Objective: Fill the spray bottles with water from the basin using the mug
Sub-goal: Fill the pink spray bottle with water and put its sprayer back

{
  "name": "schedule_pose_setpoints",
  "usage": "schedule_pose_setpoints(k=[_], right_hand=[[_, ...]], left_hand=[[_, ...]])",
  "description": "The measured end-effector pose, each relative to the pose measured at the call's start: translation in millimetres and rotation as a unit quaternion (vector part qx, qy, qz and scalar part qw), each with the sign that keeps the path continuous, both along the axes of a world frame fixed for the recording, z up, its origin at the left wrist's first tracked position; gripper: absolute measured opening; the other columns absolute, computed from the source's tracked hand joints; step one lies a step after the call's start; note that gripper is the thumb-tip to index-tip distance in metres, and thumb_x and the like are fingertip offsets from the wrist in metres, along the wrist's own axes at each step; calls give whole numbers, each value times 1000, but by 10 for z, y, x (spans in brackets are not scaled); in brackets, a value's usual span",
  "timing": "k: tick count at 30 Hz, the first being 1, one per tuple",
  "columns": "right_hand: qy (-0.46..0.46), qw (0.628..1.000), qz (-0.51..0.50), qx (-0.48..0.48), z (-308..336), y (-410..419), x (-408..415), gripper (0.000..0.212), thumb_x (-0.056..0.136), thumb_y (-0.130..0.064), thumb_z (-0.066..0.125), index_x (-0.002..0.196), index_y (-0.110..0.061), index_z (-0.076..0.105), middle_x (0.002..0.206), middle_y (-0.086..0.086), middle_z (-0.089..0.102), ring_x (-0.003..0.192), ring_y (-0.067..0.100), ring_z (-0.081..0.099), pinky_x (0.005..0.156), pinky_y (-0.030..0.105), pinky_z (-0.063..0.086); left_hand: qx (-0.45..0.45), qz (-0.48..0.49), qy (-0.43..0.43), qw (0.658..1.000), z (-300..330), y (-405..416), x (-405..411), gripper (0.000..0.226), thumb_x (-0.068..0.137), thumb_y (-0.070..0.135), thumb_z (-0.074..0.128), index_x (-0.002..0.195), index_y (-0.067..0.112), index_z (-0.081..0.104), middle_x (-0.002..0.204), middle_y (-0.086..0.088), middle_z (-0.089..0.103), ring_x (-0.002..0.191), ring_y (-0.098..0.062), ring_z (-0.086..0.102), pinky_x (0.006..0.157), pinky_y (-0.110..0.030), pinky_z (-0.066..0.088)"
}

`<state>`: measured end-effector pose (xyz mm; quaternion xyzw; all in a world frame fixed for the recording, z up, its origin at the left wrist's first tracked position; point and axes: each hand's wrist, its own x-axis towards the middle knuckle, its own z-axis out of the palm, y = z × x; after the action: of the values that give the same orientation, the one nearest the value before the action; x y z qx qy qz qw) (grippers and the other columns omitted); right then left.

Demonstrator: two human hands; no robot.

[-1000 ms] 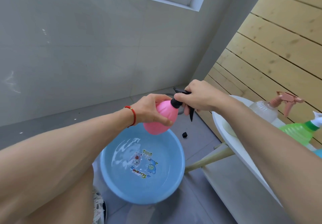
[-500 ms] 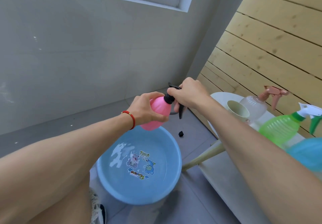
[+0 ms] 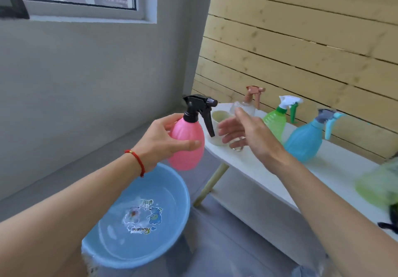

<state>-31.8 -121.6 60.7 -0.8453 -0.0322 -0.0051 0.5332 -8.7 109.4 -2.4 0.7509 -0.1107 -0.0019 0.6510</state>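
Note:
My left hand grips a pink spray bottle with a black trigger head, held upright above the far rim of a blue basin of water on the floor. My right hand hovers open just right of the bottle, holding nothing, in front of a cream mug and a clear spray bottle with a rose head. A green spray bottle and a blue spray bottle stand further right on the white table.
The table runs along a wooden plank wall at the right, its slanted wooden leg beside the basin. A blurred green object lies at the table's near right. A grey wall with a window stands behind.
My right hand has let go of the black spray head and moved right, open. The left hand has lifted the pink bottle upright toward the table. The view has swung right.

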Motion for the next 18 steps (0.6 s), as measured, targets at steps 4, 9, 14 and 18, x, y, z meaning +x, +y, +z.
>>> schedule_pose_setpoints(k=[4, 9, 14, 18], right_hand=[[-9, 993, -88, -81, -20, -819, -382, 44, 106, -40, 43, 96, -13, 76, 89, 2, 79, 74, 26, 73, 67, 37, 53], [23, 973, -197, -118, -37, -1635, -782, 19, 99, -21, 57, 95, -18, 75, 86, -4, 78, 67, 16, 72, 60, 27, 51], [30, 930, -341, -136, -210, -2243, -1130, 20, 93, -23, 56, 83, -22, 74, 77, -7, 77, 68, 21, 73, 63, 31, 55], [73, 872, -436, -209, -382, -2694, -1225, 16, 88, -23, 57, 89, -19, 72, 88, 1, 74, 86, 30, 69, 73, 42, 60]], left_hand=[[-1, -91, -14, 996, 241, -814, -67, 72, 55, 30, 102, 121, 37, 73, 109, 1, 79, 101, -24, 75, 85, -42, 62], [8, -161, 3, 987, 307, -1944, -106, 72, 61, 24, 99, 127, 28, 70, 107, 5, 79, 99, -16, 75, 87, -39, 63], [34, -225, -5, 974, 187, -2983, -146, 60, 63, 28, 100, 117, 31, 73, 105, 6, 77, 97, -18, 73, 88, -41, 63], [56, -240, -8, 969, 84, -3542, -102, 66, 58, 45, 96, 118, 33, 72, 105, 9, 76, 100, -18, 71, 86, -41, 62]])
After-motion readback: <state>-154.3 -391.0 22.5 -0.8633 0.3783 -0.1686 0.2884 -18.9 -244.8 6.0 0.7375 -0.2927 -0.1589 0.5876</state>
